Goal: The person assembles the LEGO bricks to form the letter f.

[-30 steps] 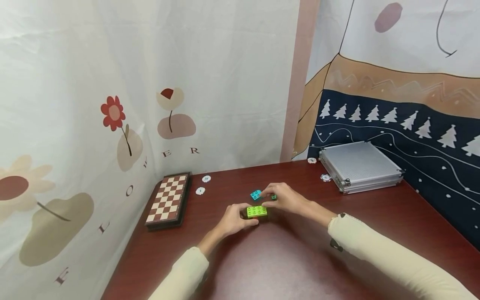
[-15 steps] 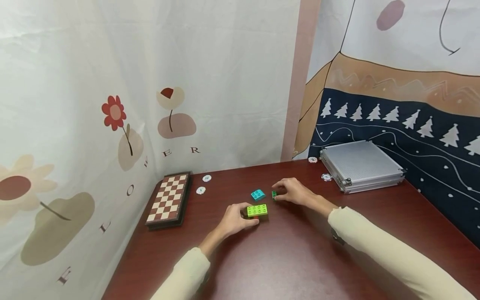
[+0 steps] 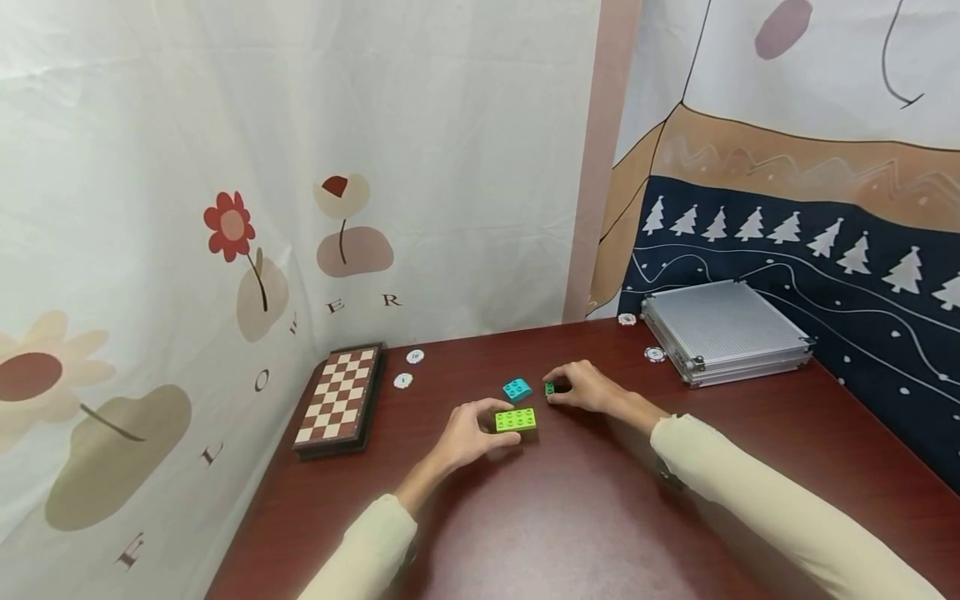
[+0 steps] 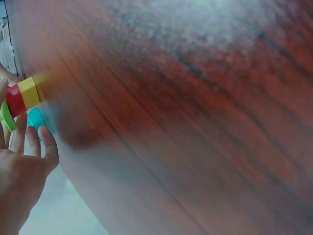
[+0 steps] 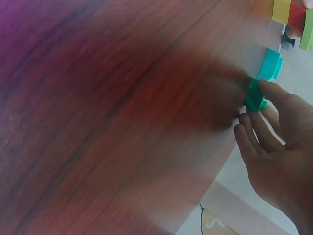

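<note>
My left hand [image 3: 463, 435] has its thumb and fingers curled around a small stack of toy building bricks, with a lime green eight-stud brick [image 3: 515, 419] on top. The left wrist view shows a red brick [image 4: 16, 102] and a yellow brick [image 4: 29, 93] under the lime one. Farther right, my right hand [image 3: 591, 388] pinches a small green brick [image 3: 550, 388] between thumb and fingertips, low at the table. A turquoise brick [image 3: 516, 390] with studs up lies between the hands, just behind the stack. From the right wrist, the green brick [image 5: 254, 95] appears right beside the turquoise brick [image 5: 267, 64].
A chessboard box [image 3: 339, 400] lies at the table's left edge. Two white chips [image 3: 415, 357] are near it, and more chips [image 3: 655, 355] lie by the silver cases [image 3: 727, 329] at the back right. Printed curtains [image 3: 465, 208] stand behind the dark red table [image 3: 540, 517].
My right hand has moved away from the lime brick stack, rightward to the small green brick, and now pinches it. The left hand has stayed at the stack.
</note>
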Tool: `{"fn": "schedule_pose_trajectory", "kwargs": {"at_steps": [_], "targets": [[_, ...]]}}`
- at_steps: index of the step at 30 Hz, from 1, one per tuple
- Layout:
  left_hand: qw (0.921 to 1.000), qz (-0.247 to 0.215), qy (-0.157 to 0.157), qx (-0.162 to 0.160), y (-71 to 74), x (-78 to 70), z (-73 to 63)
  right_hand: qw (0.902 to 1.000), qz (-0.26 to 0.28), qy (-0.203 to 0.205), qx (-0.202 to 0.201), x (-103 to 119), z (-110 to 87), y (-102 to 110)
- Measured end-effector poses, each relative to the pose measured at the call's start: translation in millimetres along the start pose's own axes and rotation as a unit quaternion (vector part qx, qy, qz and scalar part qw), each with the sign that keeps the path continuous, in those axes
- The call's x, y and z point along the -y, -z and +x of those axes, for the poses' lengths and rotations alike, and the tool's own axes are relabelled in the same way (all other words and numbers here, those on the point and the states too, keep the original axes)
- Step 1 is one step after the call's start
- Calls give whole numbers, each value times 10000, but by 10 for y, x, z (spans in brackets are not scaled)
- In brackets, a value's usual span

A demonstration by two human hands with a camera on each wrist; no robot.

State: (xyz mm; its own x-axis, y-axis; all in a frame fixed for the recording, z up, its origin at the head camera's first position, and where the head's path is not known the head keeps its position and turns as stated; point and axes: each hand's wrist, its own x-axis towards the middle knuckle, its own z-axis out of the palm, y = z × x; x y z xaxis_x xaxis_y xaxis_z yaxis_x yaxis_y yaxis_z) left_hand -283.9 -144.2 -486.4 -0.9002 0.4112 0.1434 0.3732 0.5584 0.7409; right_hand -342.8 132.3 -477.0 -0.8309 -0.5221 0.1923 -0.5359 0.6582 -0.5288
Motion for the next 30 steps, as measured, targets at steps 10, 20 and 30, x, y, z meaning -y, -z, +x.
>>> {"fn": "schedule_pose_trajectory", "kwargs": {"at_steps": [10, 20, 30], "targets": [[9999, 34, -63, -77, 13, -17, 27, 9999, 42, -132, 61, -5, -19, -25], [9998, -123, 97, -96, 11, -18, 23, 10000, 61, 53, 25, 39, -28, 51], [9997, -143, 180, -80, 6, -18, 15, 9982, 157, 550, -157, 221, -60, 212]]}}
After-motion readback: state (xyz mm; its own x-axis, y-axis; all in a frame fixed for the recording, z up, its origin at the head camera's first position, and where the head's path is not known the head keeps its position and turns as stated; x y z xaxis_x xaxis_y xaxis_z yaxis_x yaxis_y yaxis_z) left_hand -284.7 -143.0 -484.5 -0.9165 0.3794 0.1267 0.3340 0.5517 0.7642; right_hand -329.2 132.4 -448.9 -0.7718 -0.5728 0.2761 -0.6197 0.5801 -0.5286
